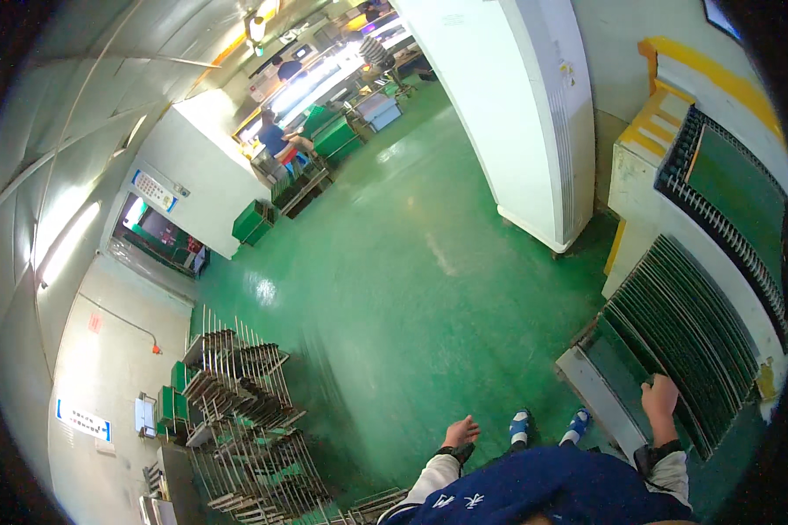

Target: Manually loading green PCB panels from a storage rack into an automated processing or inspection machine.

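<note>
My right hand [659, 400] is at the front edge of a rack [594, 394] filled with thin dark green boards [687, 324] standing side by side. Its fingers are curled at the edge of one board, which looks pinched between them. My left hand [462, 431] hangs free over the floor, fingers loosely bent and apart, with nothing in it. Dark bands circle both wrists. Beside the rack, higher up, a black slotted tray [727, 227] carries a flat green board [737, 191].
Metal racks with upright rods [245, 411] stand at the left by the wall. A tall white cabinet [517, 114] rises ahead on the right. Green floor [394, 297] stretches between them. Far back, people [276, 140] sit at a lit bench near green crates [334, 138].
</note>
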Tool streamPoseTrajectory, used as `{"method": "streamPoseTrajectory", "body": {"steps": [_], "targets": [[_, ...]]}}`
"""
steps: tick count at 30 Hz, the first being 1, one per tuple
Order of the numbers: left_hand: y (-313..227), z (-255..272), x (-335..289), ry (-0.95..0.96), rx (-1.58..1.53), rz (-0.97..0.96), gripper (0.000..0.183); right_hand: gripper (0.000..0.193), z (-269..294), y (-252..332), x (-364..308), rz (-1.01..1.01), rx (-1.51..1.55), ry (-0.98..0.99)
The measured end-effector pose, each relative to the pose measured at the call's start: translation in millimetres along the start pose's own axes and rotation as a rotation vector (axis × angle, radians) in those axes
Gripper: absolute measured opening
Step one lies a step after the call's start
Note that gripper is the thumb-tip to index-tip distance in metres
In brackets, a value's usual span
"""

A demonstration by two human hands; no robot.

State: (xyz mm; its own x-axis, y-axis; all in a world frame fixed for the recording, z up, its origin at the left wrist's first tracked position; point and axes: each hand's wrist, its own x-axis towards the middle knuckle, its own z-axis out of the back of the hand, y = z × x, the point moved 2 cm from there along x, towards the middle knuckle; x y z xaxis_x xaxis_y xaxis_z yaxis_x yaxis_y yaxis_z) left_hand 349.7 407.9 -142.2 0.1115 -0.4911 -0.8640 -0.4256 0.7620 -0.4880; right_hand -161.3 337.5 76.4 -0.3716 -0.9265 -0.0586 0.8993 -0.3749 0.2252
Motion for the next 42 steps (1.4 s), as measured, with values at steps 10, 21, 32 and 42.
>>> {"method": "streamPoseTrajectory", "body": {"steps": [10, 21, 32, 42], "targets": [[6.6, -12.9, -15.5, 0.025, 0.107, 0.017, 0.042, 0.025, 15.8, 12.1, -2.4, -0.045, 0.070, 0.167], [20.0, 11.8, 0.2, 0.029, -0.052, 0.031, 0.042, 0.020, 37.6, 1.6, -5.8, 0.084, 0.119, 0.040], [-19.3, -42.6, 17.0, 0.114, 0.051, -0.043, 0.043, 0.034, 195.3, -2.6, -34.3, 0.041, 0.172, -0.002], [-68.2, -111.3, 39.3, 0.220, 0.099, -0.116, 0.036, 0.039, 257.2, -123.2, -50.3, -0.179, 1.029, -0.725]]}}
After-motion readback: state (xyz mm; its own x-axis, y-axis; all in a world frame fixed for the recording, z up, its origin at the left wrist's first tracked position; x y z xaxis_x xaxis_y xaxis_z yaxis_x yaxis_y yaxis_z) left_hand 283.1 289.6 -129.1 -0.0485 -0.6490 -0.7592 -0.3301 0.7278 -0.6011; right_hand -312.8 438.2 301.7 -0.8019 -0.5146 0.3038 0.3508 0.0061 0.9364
